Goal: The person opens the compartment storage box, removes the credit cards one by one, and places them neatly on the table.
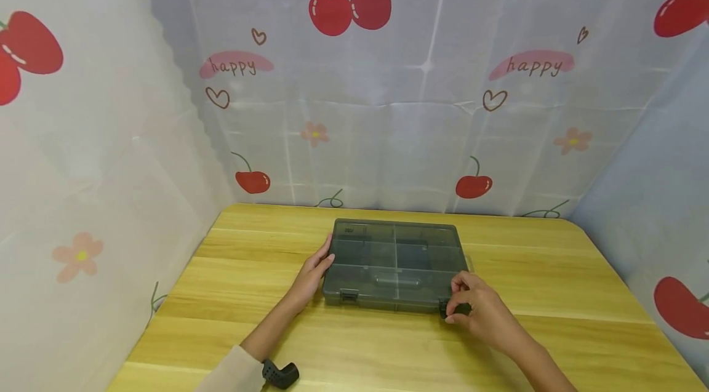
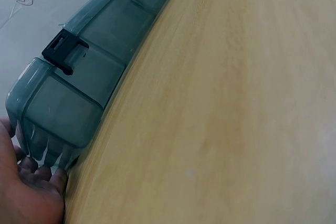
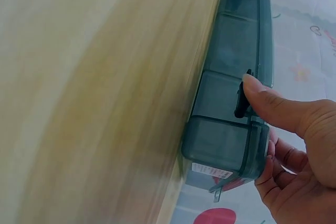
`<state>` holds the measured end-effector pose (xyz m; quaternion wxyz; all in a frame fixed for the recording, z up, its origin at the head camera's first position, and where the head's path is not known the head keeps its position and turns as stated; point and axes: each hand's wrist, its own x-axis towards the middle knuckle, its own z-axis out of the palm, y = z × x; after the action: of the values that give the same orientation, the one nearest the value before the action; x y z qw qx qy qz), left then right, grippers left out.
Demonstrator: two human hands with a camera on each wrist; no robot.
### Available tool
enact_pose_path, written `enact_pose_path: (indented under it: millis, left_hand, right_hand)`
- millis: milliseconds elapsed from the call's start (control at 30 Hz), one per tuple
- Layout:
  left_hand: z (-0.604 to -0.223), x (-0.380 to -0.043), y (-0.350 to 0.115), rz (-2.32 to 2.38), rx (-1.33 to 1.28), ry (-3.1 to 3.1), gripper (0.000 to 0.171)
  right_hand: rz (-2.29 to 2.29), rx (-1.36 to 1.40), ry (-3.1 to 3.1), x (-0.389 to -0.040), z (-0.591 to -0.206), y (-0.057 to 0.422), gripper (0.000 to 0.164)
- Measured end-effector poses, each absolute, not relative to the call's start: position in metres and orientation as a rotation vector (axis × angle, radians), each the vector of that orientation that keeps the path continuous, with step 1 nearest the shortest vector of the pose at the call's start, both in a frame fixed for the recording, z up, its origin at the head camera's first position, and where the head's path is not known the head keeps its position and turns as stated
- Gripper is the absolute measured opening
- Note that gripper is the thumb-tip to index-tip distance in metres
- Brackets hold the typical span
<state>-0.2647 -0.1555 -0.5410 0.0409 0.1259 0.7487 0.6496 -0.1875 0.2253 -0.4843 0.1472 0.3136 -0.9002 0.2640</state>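
Right hand [image 1: 480, 309] pinching at the right latch [image 3: 242, 100]: thumb set on it, other fingers bent round the case's near right corner. Left hand [image 1: 307, 281] laid along the left side wall, fingers more stretched than curled, case braced rather than clenched.

For the latch: force best kept at the thumb pad and countered by the fingers behind the lid edge, so the corner isn't lifted or the case twisted. Left-side bracing should be held level and light; too much push and the case could be skated right. Latch travel can't be told from a single instant; no prying sideways, as the hinge looks thin.

Case [image 1: 421, 253]: set flat on the bench [image 1: 266, 250], centred toward the far edge, long side near. Smoky grey-green see-through plastic, rounded corners, lid appearing seated. Dividers visible through it. Left latch [image 1: 349, 295], black, on the near wall, untouched. White printed label [image 3: 211, 170] on the right end. Cherry-print cloth [image 1: 354, 103] hung beyond the far edge.
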Motion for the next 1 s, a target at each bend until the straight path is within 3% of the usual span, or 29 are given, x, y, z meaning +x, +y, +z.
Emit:
enact_pose_path:
  millis: [433, 733, 1000]
  left_hand:
    - [-0.540, -0.262, -0.157, 1.995, 0.367, 2.277, 0.061]
    - [-0.543, -0.266, -0.155, 2.037, 0.373, 2.220, 0.063]
    - [-0.539, -0.263, -0.154, 2.030, 0.328, 2.250, 0.062]
  right_hand:
    - [0.709, 0.888, -2.609, -0.185, -0.484, 0.223, 0.032]
    - [0.820, 0.834, -2.594, -0.187, -0.486, 0.229, 0.016]
    - [0.910, 0.868, -2.730, -0.191, -0.466, 0.224, 0.006]
